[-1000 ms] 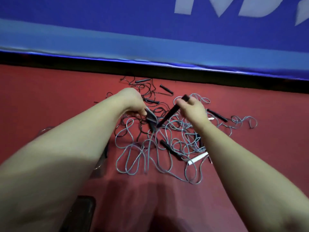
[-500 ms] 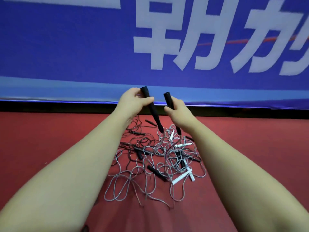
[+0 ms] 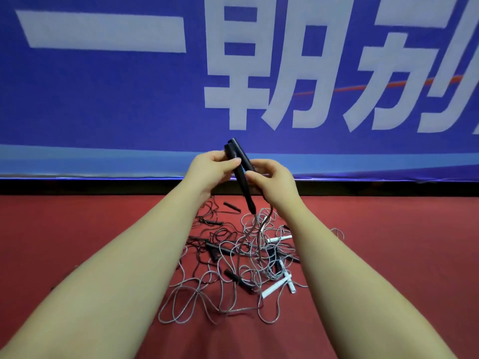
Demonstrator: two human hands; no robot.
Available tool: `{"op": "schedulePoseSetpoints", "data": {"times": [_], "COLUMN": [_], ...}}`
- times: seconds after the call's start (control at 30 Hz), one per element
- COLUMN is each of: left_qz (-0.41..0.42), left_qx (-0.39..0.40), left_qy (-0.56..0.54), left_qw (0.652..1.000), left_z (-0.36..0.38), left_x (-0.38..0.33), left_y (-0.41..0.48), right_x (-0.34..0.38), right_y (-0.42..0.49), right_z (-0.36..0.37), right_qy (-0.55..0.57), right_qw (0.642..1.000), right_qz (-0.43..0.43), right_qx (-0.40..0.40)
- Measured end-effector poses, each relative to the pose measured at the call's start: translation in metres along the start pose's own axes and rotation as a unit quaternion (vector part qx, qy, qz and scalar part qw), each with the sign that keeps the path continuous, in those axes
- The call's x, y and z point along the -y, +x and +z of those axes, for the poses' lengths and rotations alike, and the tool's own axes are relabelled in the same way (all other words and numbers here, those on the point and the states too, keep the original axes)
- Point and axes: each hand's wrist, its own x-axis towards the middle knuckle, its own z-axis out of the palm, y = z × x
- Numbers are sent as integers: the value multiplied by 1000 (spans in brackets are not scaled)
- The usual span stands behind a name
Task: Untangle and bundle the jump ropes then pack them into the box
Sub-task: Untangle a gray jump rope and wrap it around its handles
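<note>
A tangle of jump ropes [image 3: 233,270] lies on the red floor, grey and dark cords mixed with several black handles and white handles [image 3: 274,288]. I hold two black handles [image 3: 239,167] raised in front of me, side by side and crossing slightly. My left hand [image 3: 211,169] grips the upper part of one handle with thumb and fingers. My right hand [image 3: 272,182] holds the other handle lower down. Their grey cords [image 3: 259,224] hang from the handles' lower ends into the pile. No box is in view.
A blue banner [image 3: 103,99] with large white characters stands upright behind the pile, its dark base strip along the floor. Red floor [image 3: 388,255] extends left and right of the ropes.
I have lifted both handles up off the pile and brought them together. They were apart half a second ago and now lie against each other. The view has tilted up toward the banner.
</note>
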Motion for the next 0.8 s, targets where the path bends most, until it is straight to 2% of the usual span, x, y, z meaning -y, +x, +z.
{"op": "schedulePoseSetpoints", "data": {"times": [0.13,0.3,0.43,0.53,0.6,0.73,0.8], "left_qz": [-34,-83,-73,-70,-75,-85,-94], "left_qx": [-4,-40,-11,-44,-86,-166,-178], "left_qy": [-72,-152,-146,-136,-150,-197,-234], "left_qw": [997,984,987,987,982,962,951], "left_z": [8,1,0,-1,-4,-18,-18], "left_x": [-4,3,7,17,25,40,53], "left_y": [0,15,35,51,64,91,97], "right_x": [-3,-7,-11,-22,-33,-70,-90], "right_y": [-1,9,27,42,55,71,73], "right_z": [-8,0,6,13,15,18,18], "right_qy": [25,-25,-34,-19,-6,77,115], "right_qw": [1000,999,999,999,998,965,963], "right_qz": [4,10,18,23,42,154,172], "right_qx": [11,44,12,24,53,200,175]}}
